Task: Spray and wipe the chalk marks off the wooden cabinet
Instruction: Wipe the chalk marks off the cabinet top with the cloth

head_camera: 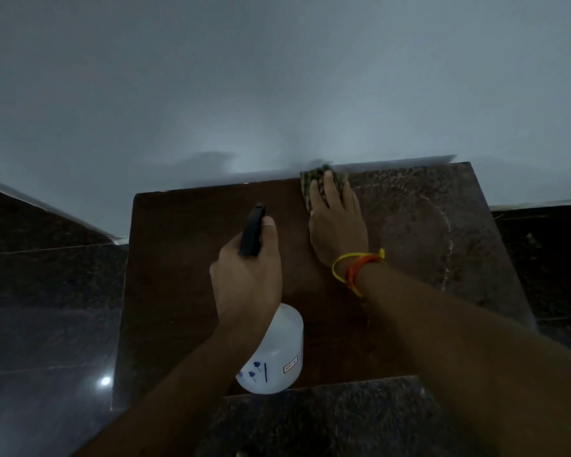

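The dark wooden cabinet top (185,258) fills the middle of the head view. Its right half is speckled with spray droplets, and a faint curved chalk mark (444,225) runs across them. My left hand (248,275) grips a white spray bottle (274,354) by its black trigger head, held above the cabinet's middle. My right hand (338,222) lies flat on a patterned green cloth (310,186), pressed against the cabinet top near the back edge by the wall. Yellow and orange bands circle my right wrist.
A pale wall (277,94) rises right behind the cabinet. Dark polished floor tiles (40,324) lie to the left and right. A speckled granite slab (327,420) overlaps the cabinet's near edge.
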Motion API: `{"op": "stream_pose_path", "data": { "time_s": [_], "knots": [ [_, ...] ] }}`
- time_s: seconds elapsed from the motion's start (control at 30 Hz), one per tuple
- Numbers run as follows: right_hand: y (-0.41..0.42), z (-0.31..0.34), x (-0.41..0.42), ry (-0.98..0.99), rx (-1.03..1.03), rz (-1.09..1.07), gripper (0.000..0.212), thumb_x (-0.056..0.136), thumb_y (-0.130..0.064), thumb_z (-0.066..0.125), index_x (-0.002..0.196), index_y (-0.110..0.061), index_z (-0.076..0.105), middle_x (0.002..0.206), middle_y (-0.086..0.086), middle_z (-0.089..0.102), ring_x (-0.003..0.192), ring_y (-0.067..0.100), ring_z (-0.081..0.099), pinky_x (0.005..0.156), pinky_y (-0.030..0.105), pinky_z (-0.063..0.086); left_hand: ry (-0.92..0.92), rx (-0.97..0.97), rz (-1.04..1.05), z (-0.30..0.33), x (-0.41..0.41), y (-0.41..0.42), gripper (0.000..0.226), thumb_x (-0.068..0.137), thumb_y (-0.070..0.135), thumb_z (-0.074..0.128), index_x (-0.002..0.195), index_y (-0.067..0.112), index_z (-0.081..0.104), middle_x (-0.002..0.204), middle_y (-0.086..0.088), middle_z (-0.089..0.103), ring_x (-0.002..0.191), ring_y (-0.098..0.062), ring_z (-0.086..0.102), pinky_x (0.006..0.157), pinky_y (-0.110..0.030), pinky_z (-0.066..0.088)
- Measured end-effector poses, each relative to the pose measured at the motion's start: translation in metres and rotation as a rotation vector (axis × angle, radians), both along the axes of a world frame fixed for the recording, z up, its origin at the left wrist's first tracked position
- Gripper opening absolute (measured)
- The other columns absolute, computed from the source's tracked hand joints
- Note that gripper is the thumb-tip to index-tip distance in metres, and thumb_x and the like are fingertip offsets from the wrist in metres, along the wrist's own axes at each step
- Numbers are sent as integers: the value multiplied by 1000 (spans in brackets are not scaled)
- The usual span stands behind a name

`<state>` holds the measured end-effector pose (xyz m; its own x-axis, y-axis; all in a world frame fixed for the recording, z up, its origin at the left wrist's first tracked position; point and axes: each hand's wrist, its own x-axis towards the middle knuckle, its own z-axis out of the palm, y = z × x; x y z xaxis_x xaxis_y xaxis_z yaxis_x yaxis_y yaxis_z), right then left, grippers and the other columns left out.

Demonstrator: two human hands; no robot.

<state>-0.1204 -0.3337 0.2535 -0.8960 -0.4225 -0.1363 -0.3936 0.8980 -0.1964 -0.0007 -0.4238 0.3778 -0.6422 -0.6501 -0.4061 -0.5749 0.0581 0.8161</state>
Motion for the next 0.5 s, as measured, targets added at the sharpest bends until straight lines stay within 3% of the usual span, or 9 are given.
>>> {"op": "stream_pose_path", "data": {
  "time_s": [0.17, 0.37, 0.5],
  "knots": [
    [-4, 4, 5, 0, -41, -46, 59, 95, -23, 39, 149, -13, 18, 159, 11, 9, 144, 38, 8, 116, 49, 11, 3, 6, -5, 0, 2, 1, 32, 96, 47, 49, 68, 32, 49, 76, -7, 66, 69, -28, 68, 75, -51, 58],
    [4, 4, 48, 14, -18, 41, 65, 84, -30, 20, 144, -10, 32, 153, 16, 27, 140, 41, 23, 112, 50, 23, 12, 15, 8, 3, 1, 3, 33, 96, 46, 50, 66, 34, 46, 73, -4, 65, 70, -24, 67, 76, -51, 59],
    [1, 1, 6, 41, 4, 32, 60, 93, -26, 38, 149, -12, 21, 158, 13, 14, 144, 38, 12, 116, 49, 14, 11, 6, 26, 0, 3, 3, 34, 95, 48, 51, 65, 31, 51, 74, -9, 67, 67, -30, 68, 73, -51, 59]
  ]
}}
